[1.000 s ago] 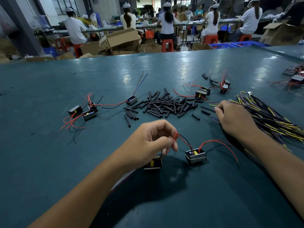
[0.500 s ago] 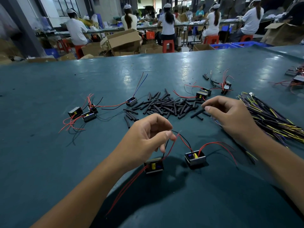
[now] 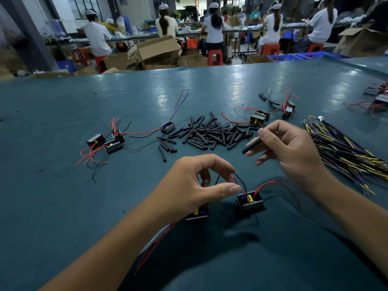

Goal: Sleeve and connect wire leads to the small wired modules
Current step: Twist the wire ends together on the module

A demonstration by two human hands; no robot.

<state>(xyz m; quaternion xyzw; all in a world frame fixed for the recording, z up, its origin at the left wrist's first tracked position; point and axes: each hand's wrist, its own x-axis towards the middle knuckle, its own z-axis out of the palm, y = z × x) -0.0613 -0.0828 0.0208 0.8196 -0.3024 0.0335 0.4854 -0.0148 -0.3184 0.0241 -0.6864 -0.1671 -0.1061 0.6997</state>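
Black sleeve (image 3: 251, 145) pinched in right fingers (image 3: 266, 136), leads (image 3: 236, 181) in left fingers (image 3: 227, 189), bare table (image 3: 63, 206) leftward.

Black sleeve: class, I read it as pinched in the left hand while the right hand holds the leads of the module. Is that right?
Not quite: the hands are swapped. The head view shows the black sleeve pinched in the right hand, while the left hand holds the leads of the module.

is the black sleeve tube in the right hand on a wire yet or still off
Off. The short black sleeve tube is pinched in the right hand, clear of the red and black leads the left hand pinches.
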